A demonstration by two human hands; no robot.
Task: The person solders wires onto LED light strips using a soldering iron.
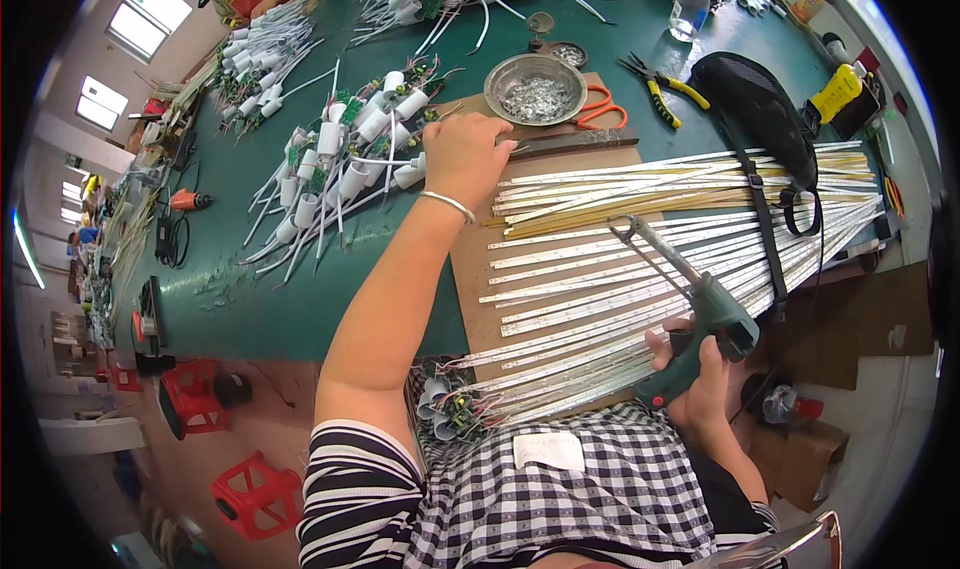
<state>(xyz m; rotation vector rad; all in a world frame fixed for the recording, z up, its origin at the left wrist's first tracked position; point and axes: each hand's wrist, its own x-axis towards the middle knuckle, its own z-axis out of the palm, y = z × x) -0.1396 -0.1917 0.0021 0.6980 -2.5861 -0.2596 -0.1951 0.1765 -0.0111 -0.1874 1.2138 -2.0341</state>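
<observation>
Right hand (700,369) clamped around green pistol-grip soldering gun (690,309), left hand (465,159) pinching long white LED strips (650,239): risks scorching strips or fingers if tip drifts.

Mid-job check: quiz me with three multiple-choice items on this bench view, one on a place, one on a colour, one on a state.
1. Where is the metal bowl?
A. on the floor
B. on the table beyond the strips
C. on the lap

2. What colour are the scissors' handles?
A. orange
B. blue
C. white

3. What is the right hand doing?
A. resting flat and empty
B. holding the green soldering gun
C. holding the bowl

Answers:
1 B, it sits past the light strips, near the left hand.
2 A, orange loops show beside the bowl.
3 B, fingers wrap its grip.
</observation>
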